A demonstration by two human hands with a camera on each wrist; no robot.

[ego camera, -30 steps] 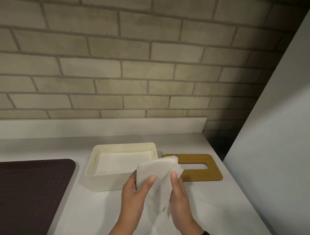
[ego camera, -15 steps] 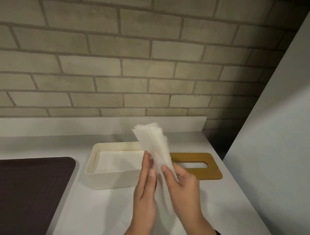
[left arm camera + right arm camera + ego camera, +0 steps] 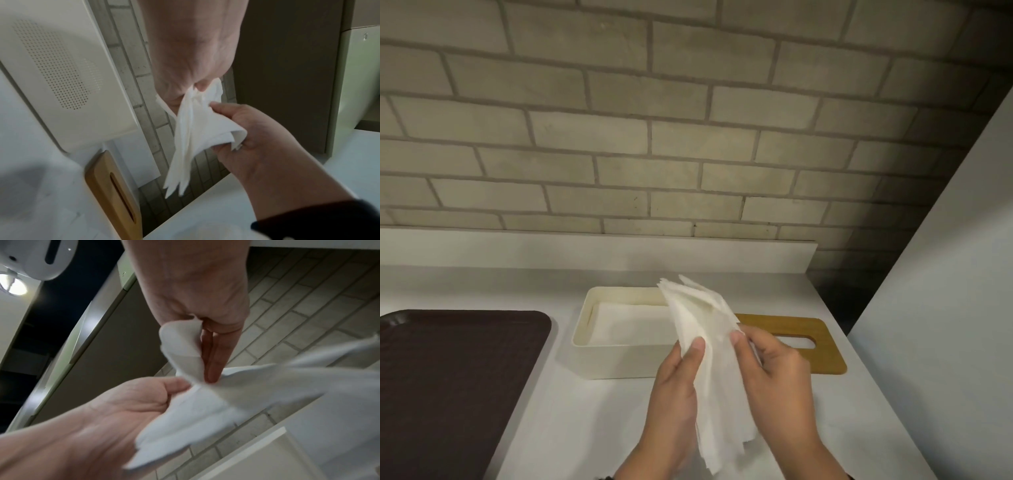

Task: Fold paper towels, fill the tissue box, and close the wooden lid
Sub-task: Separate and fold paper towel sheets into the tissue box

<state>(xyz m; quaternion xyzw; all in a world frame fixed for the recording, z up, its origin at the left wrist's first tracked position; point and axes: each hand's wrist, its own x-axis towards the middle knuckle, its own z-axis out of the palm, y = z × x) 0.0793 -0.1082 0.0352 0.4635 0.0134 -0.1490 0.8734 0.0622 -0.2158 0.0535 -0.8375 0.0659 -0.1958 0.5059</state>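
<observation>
Both hands hold one white paper towel [image 3: 709, 346] upright above the counter, in front of the right end of the cream tissue box [image 3: 619, 363]. My left hand [image 3: 693, 349] pinches its left side with the thumb on the front. My right hand [image 3: 743, 342] pinches its right edge. In the left wrist view the towel [image 3: 195, 129] hangs in loose folds between the two hands. It is blurred in the right wrist view [image 3: 226, 402]. The box stands open with a flat folded towel [image 3: 630, 322] inside. The wooden lid [image 3: 822, 359] with its slot lies flat to the right of the box.
A dark brown mat [image 3: 455, 377] covers the counter on the left. A brick wall [image 3: 688, 154] with a low white backsplash [image 3: 585, 253] runs behind the box. A tall white panel [image 3: 945, 308] bounds the counter on the right, close to the lid.
The hands lifted the towel from low in front of the box to upright. The left thumb has come back onto its front, and the towel now fans out over the box's right end.
</observation>
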